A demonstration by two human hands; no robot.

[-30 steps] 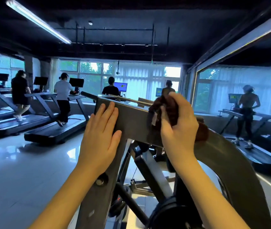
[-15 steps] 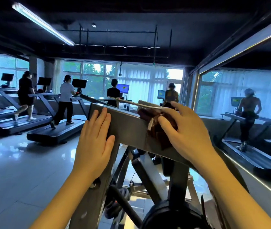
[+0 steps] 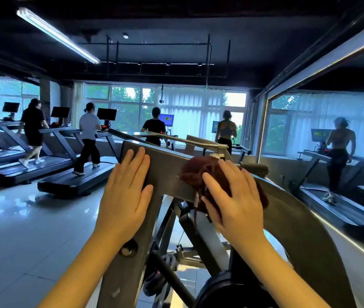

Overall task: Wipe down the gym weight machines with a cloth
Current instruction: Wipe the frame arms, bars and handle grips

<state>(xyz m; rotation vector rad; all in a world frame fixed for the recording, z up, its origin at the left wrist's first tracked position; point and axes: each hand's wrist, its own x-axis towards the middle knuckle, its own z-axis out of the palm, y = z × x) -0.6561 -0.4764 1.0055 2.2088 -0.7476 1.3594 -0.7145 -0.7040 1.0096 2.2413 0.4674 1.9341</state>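
Left hand [image 3: 124, 196] lies flat on the grey metal frame [image 3: 167, 174] of the weight machine, at the corner where the top beam meets the upright. Its fingers [image 3: 136, 165] are straight and close together, thumb out to the side, palm down, gripping nothing.

Right hand [image 3: 234, 203] presses the dark red-brown cloth [image 3: 198, 172] against the sloping beam, right of the left hand. Its fingers [image 3: 214, 185] are spread and nearly straight on top of the cloth, not curled round it. The cloth is bunched, draped over the beam's top edge, with a bit hanging below the lower edge under the thumb.

A round bolt [image 3: 127, 248] sits in the upright below the left wrist. A black weight plate [image 3: 227, 290] is at bottom centre under the right forearm.

Behind are treadmills [image 3: 74, 183] with people walking on them, a glossy tiled floor [image 3: 21, 230] and a wall mirror [image 3: 332, 130] on the right.
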